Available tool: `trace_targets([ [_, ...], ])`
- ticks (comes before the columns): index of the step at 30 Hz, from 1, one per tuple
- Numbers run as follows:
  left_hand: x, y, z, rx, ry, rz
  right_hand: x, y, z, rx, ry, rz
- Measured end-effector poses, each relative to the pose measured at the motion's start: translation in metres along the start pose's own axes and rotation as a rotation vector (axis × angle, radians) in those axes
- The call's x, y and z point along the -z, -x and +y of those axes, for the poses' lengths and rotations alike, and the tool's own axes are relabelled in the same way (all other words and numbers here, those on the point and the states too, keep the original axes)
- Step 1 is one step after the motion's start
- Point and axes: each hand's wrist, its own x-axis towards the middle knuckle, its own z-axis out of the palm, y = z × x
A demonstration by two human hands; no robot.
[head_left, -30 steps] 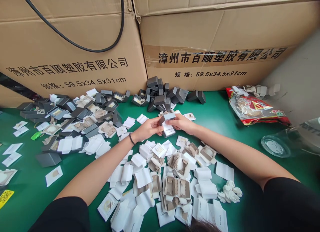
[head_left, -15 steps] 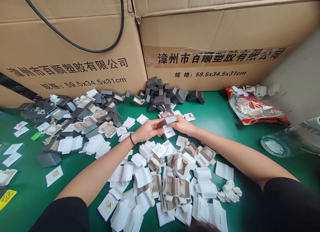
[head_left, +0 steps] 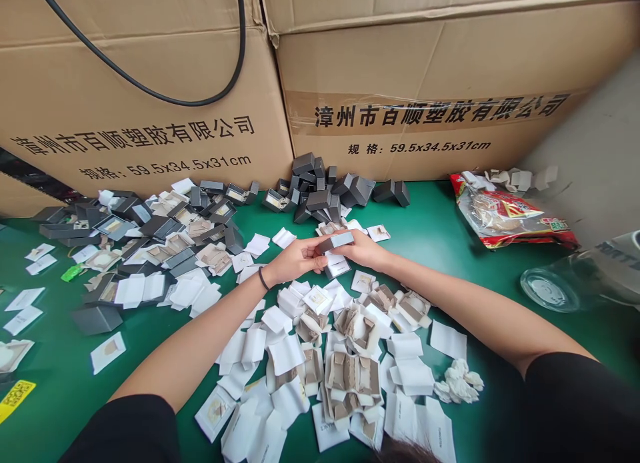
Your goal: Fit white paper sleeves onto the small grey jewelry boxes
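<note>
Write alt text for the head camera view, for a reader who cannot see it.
Both hands, left hand and right hand, hold a small grey box above a green table strewn with white cards and beige inserts. More grey boxes are heaped before two large cardboard cartons.

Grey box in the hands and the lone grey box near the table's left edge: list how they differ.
The held box is gripped between the left hand and right hand; the lone box lies untouched on the green table. The held box is partly open, with white lining showing; the lone box is shut and shows only grey. Both are small dark grey boxes.
</note>
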Motion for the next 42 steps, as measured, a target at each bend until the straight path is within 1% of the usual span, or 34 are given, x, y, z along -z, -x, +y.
trace_targets([
  [7,0.001,-0.001,-0.002,0.000,0.035,-0.019,0.000,-0.002,0.005,-0.009,-0.051,-0.002],
  [14,0.003,-0.002,-0.006,0.003,0.033,-0.025,0.001,-0.001,0.003,-0.004,-0.009,0.006],
  [17,0.002,-0.001,-0.005,0.009,0.039,-0.023,0.001,-0.001,0.003,-0.014,-0.030,0.000],
  [22,0.001,-0.001,-0.003,0.003,0.040,-0.022,0.001,-0.001,0.003,0.012,-0.028,-0.016],
  [28,0.001,-0.001,-0.003,0.009,0.044,-0.008,0.001,-0.002,0.004,-0.017,-0.077,-0.012],
  [30,0.000,-0.001,-0.002,0.001,0.037,0.013,0.000,-0.002,0.007,-0.008,-0.094,0.009],
  [33,-0.001,-0.002,-0.002,-0.056,-0.007,0.088,-0.003,-0.003,0.012,0.003,-0.090,0.113],
  [36,-0.002,-0.003,-0.005,-0.159,-0.093,0.156,-0.006,-0.003,0.015,0.093,-0.112,0.201],
  [38,-0.002,-0.002,-0.009,-0.241,-0.154,0.190,-0.009,-0.003,0.014,0.157,-0.178,0.216],
  [39,-0.003,-0.002,-0.011,-0.278,-0.188,0.205,-0.010,-0.002,0.014,0.158,-0.230,0.214],
  [42,-0.003,0.000,-0.018,-0.382,-0.321,0.269,-0.012,-0.001,0.013,0.079,-0.399,0.175],
])
